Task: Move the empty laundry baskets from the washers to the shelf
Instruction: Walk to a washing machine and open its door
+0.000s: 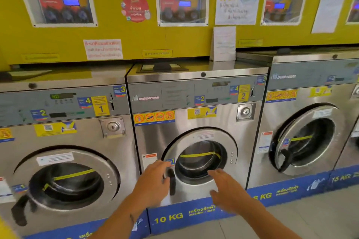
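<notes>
Two bare forearms reach up from 6 o'clock. The left hand (pixel 155 180) has straight, loosely spread fingers beside the black handle (pixel 172 182) of the middle washer (pixel 196 118) and holds nothing. Whether it touches the handle is unclear. The right hand (pixel 227 192), at 5 o'clock, is also spread and empty, in front of the lower rim of the round door (pixel 200 159).

No basket or shelf is in view. An empty basket would likely be light and fairly stiff, best taken by its rim or handles.

A second washer (pixel 64 141) stands at 8 o'clock and a third washer (pixel 310 122) at 3 o'clock. A flat dark frame (pixel 161 67) lies on the middle washer's top. A yellow wall (pixel 136 44) with notices fills 12 o'clock. Tiled floor (pixel 310 215) shows at 4 o'clock.
</notes>
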Demonstrator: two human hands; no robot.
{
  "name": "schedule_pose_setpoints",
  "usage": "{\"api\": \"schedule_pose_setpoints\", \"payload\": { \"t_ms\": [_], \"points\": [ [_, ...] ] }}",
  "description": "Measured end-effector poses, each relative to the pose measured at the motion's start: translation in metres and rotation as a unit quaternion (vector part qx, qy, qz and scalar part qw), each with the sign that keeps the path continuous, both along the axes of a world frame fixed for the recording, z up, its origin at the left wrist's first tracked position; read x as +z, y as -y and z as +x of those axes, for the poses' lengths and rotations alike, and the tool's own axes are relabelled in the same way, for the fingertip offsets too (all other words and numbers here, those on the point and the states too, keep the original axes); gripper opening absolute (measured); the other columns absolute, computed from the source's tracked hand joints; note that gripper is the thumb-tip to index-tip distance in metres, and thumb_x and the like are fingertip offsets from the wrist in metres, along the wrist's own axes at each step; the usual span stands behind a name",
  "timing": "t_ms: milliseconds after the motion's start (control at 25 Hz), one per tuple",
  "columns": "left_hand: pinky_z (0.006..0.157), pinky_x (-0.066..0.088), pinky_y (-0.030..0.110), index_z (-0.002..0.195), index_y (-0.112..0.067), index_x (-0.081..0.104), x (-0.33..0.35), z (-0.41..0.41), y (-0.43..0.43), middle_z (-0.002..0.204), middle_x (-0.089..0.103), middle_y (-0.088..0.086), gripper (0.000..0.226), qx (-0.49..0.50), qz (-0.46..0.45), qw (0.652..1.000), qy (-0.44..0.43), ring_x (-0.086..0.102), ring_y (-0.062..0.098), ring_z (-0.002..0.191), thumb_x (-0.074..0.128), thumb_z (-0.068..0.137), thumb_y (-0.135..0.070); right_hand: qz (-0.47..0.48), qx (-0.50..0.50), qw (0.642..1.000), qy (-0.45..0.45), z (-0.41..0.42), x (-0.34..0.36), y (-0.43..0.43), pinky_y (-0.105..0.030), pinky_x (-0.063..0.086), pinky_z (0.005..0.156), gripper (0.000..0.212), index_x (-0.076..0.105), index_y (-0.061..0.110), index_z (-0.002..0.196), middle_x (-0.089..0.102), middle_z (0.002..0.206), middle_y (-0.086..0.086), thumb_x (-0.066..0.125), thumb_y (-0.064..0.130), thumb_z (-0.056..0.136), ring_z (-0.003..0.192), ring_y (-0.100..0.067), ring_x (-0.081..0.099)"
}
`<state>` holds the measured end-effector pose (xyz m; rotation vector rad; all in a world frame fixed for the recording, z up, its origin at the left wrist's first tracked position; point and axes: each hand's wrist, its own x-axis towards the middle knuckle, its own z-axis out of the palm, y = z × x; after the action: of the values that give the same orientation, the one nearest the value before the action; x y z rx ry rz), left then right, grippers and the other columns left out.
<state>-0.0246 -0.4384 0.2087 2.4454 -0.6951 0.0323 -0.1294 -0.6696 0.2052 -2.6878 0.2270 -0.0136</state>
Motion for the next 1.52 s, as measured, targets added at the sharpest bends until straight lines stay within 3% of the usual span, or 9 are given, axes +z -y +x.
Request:
{"api": "schedule_pose_setpoints", "payload": {
  "t_ms": [200,360,520,720,1080,1240,1360,1440,1520],
  "points": [
    [0.109,0.038,0.034,0.142,-0.028,0.036,-0.014,0.086,0.080,0.141,0.042,-0.008,0.056,0.030,-0.002,0.999,0.013,0.044,0.016,0.128,0.050,0.088,-0.024,-0.079,0.058,0.994,0.043,0.125,0.010,0.058,-0.040,0.037,0.108,0.069,0.032,0.016,0.144,0.036,0.146,-0.006,0.051,0.021,0.079,0.134,-0.030,0.035],
    [0.116,0.029,0.034,0.151,-0.026,0.016,-0.028,0.132,0.132,0.156,0.024,-0.002,0.074,0.078,0.044,0.996,0.000,0.032,0.022,0.139,0.054,0.088,-0.019,-0.152,0.110,0.982,0.018,0.202,0.004,0.089,-0.046,0.021,0.119,0.088,0.008,0.018,0.153,0.002,0.163,-0.008,0.058,0.017,0.081,0.149,-0.031,0.005],
    [0.120,0.020,0.039,0.152,-0.029,-0.006,-0.060,0.161,0.155,0.163,-0.006,-0.002,0.092,0.111,0.096,0.989,-0.018,0.008,0.024,0.149,0.057,0.086,-0.021,-0.172,0.123,0.977,0.025,0.234,-0.019,0.104,-0.049,0.011,0.121,0.098,-0.006,0.019,0.152,-0.015,0.162,-0.007,0.059,0.017,0.080,0.149,-0.030,-0.010],
    [0.120,0.022,0.040,0.152,-0.030,-0.004,-0.088,0.162,0.155,0.162,0.000,-0.004,0.095,0.112,0.064,0.992,-0.006,0.007,0.021,0.149,0.058,0.082,-0.021,-0.151,0.130,0.979,0.036,0.238,-0.030,0.111,-0.047,0.011,0.119,0.098,-0.006,0.020,0.153,-0.015,0.162,-0.004,0.060,0.021,0.080,0.149,-0.028,-0.012],
    [0.113,0.032,0.027,0.149,-0.030,0.020,-0.069,0.086,0.135,0.147,0.027,-0.007,0.071,0.038,0.030,0.999,0.018,0.026,0.013,0.133,0.053,0.087,-0.023,-0.055,0.096,0.993,0.030,0.178,-0.014,0.110,-0.038,0.025,0.118,0.084,0.019,0.022,0.152,0.009,0.162,0.005,0.055,0.011,0.076,0.149,-0.018,0.008],
    [0.109,0.035,0.027,0.148,-0.030,0.027,-0.058,0.042,0.137,0.144,0.031,-0.007,0.066,-0.084,0.058,0.993,0.058,0.033,0.015,0.131,0.052,0.089,-0.017,0.028,0.032,0.998,0.035,0.112,-0.003,0.111,-0.035,0.029,0.115,0.070,0.029,0.022,0.148,0.026,0.158,0.003,0.053,0.011,0.084,0.143,-0.022,0.029],
    [0.115,0.027,0.035,0.147,-0.029,0.032,-0.049,0.027,0.149,0.156,0.023,-0.004,0.068,-0.221,0.105,0.958,0.147,0.027,0.020,0.141,0.058,0.086,-0.016,0.059,-0.023,0.997,0.034,0.045,-0.008,0.111,-0.026,0.030,0.110,0.063,0.031,0.021,0.147,0.035,0.150,0.005,0.054,0.009,0.089,0.137,-0.018,0.037],
    [0.117,0.013,0.037,0.147,-0.033,0.029,-0.043,0.028,0.166,0.162,0.009,-0.005,0.076,-0.298,0.151,0.920,0.204,0.011,0.018,0.148,0.064,0.081,-0.017,0.057,-0.047,0.997,0.022,0.007,-0.018,0.115,-0.023,0.024,0.111,0.063,0.028,0.019,0.148,0.029,0.155,0.004,0.050,0.008,0.089,0.140,-0.016,0.032],
    [0.119,0.015,0.041,0.145,-0.035,0.032,-0.038,0.029,0.188,0.161,0.017,-0.005,0.087,-0.344,0.198,0.882,0.255,0.013,0.018,0.149,0.073,0.072,-0.014,0.054,-0.066,0.996,-0.014,-0.023,-0.034,0.123,-0.022,0.017,0.114,0.068,0.022,0.018,0.151,0.021,0.159,0.003,0.047,0.008,0.089,0.145,-0.016,0.023]
  ]
}}
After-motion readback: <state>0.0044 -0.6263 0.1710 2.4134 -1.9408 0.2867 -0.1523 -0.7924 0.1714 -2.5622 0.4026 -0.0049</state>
